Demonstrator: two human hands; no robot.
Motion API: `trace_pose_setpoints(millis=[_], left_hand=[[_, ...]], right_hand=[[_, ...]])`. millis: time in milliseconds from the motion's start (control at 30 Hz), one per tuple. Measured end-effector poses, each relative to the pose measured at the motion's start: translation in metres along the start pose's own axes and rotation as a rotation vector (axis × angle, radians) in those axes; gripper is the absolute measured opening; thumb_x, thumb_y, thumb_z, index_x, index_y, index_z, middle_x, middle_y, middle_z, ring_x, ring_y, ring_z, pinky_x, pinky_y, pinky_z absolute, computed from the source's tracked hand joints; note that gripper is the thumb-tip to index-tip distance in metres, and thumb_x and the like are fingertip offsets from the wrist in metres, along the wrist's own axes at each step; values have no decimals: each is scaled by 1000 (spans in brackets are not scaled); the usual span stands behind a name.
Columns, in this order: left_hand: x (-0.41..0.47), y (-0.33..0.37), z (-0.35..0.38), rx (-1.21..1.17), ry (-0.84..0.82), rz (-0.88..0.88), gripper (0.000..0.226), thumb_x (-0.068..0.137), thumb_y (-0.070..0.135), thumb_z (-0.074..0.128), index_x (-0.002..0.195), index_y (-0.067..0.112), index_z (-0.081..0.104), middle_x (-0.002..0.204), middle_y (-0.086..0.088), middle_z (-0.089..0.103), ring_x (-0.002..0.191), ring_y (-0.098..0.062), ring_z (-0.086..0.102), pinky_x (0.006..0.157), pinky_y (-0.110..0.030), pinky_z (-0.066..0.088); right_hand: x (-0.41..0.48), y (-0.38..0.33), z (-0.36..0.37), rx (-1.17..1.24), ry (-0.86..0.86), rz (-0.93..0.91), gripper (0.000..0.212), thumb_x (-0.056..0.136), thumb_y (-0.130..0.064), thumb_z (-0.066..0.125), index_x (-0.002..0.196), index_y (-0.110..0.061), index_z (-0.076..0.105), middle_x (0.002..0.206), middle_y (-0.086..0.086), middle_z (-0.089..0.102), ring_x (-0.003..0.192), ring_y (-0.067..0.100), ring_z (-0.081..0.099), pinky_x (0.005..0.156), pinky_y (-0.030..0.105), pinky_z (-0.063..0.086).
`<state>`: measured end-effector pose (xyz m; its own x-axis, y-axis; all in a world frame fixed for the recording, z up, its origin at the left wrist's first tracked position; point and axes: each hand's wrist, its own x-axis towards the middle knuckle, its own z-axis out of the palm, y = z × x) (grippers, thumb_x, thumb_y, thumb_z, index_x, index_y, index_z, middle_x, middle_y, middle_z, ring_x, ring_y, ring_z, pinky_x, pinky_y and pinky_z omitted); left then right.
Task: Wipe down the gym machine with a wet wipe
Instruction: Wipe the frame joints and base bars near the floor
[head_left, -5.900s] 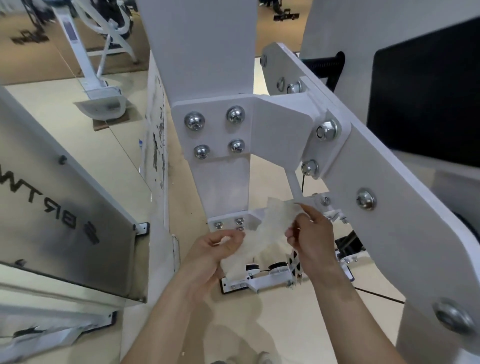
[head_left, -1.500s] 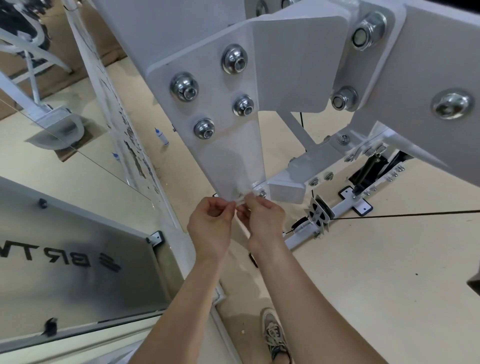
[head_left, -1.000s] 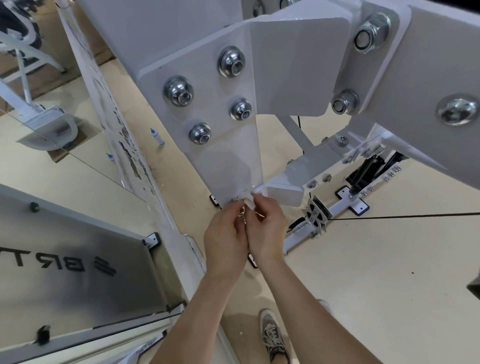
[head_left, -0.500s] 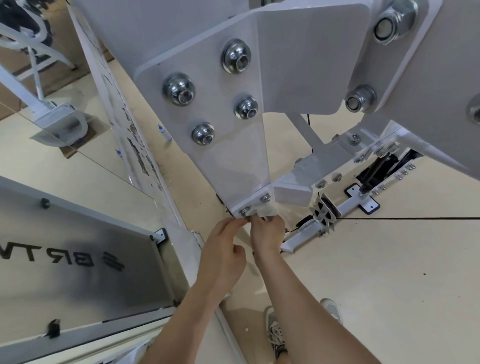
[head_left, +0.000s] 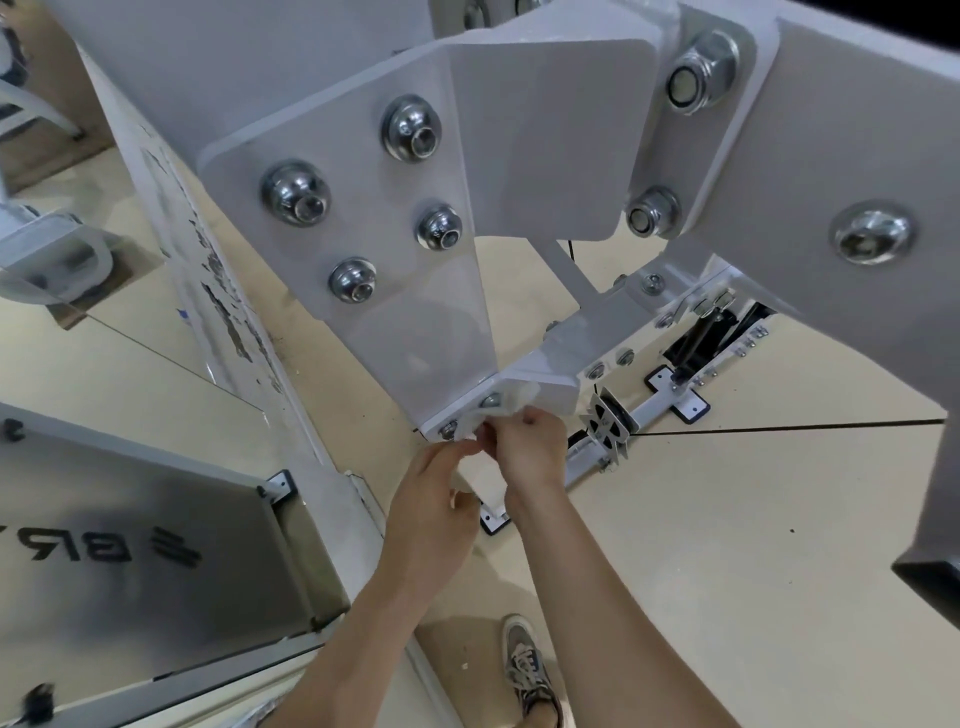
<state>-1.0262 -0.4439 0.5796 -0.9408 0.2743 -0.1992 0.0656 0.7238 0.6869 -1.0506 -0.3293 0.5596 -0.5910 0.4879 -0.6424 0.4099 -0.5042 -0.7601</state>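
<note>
A white gym machine frame fills the top of the head view, and its upright post (head_left: 415, 338) carries several chrome bolts. A white wet wipe (head_left: 511, 402) lies bunched against the bolted foot of that post. My right hand (head_left: 530, 449) grips the wipe and presses it onto the base plate. My left hand (head_left: 434, 499) is right beside it on the left, fingertips pinching the wipe's left end near a base bolt. Most of the wipe is hidden by my fingers.
A brushed metal shroud (head_left: 130, 561) with dark lettering stands at lower left. A long white panel (head_left: 218, 291) leans behind it. A pulley and black cable (head_left: 608, 426) run right of my hands over the beige floor. My shoe (head_left: 527, 670) is below.
The wipe, spread out between both hands before, is now bunched at the post's foot. Over the last second both hands shifted slightly down and right along the base plate.
</note>
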Motion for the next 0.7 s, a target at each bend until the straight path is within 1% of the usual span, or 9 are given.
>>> trace_pose_setpoints(millis=[67,133,233,333,433,500,600,667,700], left_hand=[[2,9,1,-57,-3,-10,57,83,-6,48,124,33,58,116,16,51,102,5,49,85,-18,44],[5,16,1,-112,1,-20,56,83,-6,48,122,32,58,113,18,52,105,1,50,86,-20,44],[7,20,4,-117,-11,3,56,82,-7,47,119,34,58,112,21,51,105,3,49,82,-16,44],[7,19,6,-122,-11,21,56,82,-7,47,117,35,58,114,21,52,104,8,47,76,-8,40],[8,21,9,-130,-3,13,57,80,-7,46,112,38,58,114,21,52,104,10,46,77,-13,42],[8,23,9,-141,8,39,60,78,-10,46,108,40,57,111,23,52,104,6,47,79,-16,42],[9,25,8,-142,55,119,60,75,-14,47,109,32,64,113,18,57,107,2,49,76,-12,40],[12,25,7,-138,89,144,58,74,-15,46,107,28,66,113,17,60,106,2,50,73,-9,39],[13,25,7,-131,100,150,57,74,-15,46,105,29,66,113,17,60,105,4,49,73,-7,38]], right_hand=[[5,-14,-4,264,17,118,13,80,7,52,77,-1,62,63,10,53,56,20,50,60,29,51],[8,-19,-9,395,39,163,12,84,6,53,88,-1,63,69,13,57,61,20,55,60,26,54],[9,-24,-21,592,145,162,15,88,5,51,100,-2,59,71,11,56,59,18,54,54,23,53],[15,-26,-27,639,267,112,22,89,5,50,109,-1,55,81,8,57,63,17,57,60,25,54],[6,-24,-8,424,320,26,13,84,5,50,93,-4,54,74,6,57,62,19,54,59,27,50],[-5,-19,1,198,310,-108,11,81,2,54,86,-8,53,74,5,57,61,19,51,55,18,43],[-7,-15,-17,-279,340,-628,20,79,0,53,92,-14,61,93,2,57,75,13,52,66,15,40],[7,-15,-33,-657,376,-955,37,79,-1,47,109,-13,66,113,6,59,102,20,52,85,29,44],[14,-15,-36,-845,363,-1023,45,79,-4,44,118,-11,65,125,8,59,118,25,48,93,37,43]])
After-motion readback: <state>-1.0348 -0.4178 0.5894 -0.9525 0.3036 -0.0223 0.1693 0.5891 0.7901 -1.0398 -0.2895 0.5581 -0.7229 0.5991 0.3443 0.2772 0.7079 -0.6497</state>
